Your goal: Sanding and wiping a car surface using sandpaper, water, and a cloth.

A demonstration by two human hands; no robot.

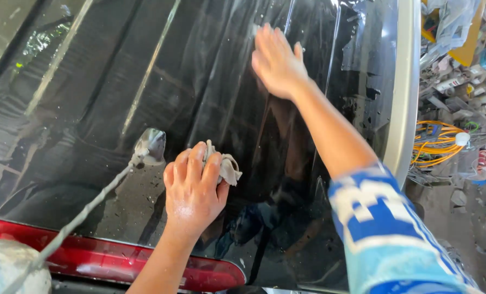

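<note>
While my left hand (pixel 193 188) clenched a damp grey rag (pixel 226 167), my right hand (pixel 275 61) lay flat and released on the tinted film (pixel 210 81).
Pressing outward from my right palm suited the film on the rear car window (pixel 90 109); rag stayed bunched beyond my left fingertips, wiper (pixel 149 146) just left of them.

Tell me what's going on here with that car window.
A person leans over a dark, wet rear car window. The left hand clutches a crumpled grey cloth, fingers curled around it and pressed to the glass. The right hand lies flat and open higher up on the glass, where a clear film looks wrinkled near the pale window edge. A red tail light strip runs below, and orange cables lie among clutter on the ground to the right.
</note>
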